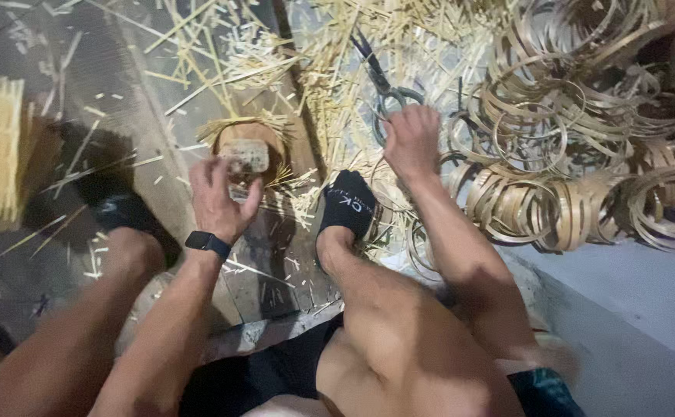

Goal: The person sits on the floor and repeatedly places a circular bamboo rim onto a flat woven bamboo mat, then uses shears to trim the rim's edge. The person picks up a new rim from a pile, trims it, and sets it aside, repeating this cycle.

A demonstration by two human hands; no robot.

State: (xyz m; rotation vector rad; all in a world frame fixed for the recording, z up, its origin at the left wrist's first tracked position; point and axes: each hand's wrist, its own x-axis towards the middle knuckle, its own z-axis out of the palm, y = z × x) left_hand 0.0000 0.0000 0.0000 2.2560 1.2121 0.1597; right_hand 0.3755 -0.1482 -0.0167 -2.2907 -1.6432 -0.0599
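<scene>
Our left hand [222, 197] pinches a light, brittle woven base [246, 158] | right hand [411, 139] closes on scissors [388, 85] handles.

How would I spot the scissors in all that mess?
Start at the big heap of bamboo rings on the right. At its left edge the right hand reaches down onto the scissors. They are the only dark metal thing there, with blades pointing away over the pale straw-like splints.

Black wristwatch [208, 242], black socks [347, 204], seemingly dark shorts [260, 378]
</scene>
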